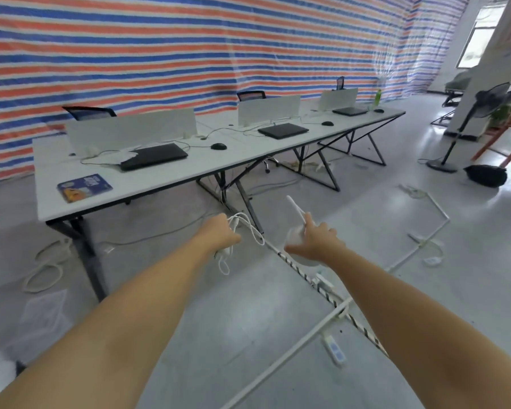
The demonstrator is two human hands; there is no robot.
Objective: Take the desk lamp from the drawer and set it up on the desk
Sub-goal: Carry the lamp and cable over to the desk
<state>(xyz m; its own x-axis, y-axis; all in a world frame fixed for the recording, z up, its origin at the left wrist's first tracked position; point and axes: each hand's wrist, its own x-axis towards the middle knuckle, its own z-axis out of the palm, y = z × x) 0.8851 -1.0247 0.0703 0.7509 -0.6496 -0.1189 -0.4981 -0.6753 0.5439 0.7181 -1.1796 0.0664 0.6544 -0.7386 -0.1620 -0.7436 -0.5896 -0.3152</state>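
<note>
The left hand [220, 233] grips the coiled cord [248, 228], likely to stop it trailing; the right hand [314, 242] holds the lamp [297, 234] by its base, stem up, both well short of the bench's [165, 178] near edge.

Both my arms are stretched forward, bare to the elbows, held apart. My left hand [219, 234] is closed in a fist around what it holds. My right hand [316, 240] is also gripping, thumb spread to the left and one finger pointing up.
</note>
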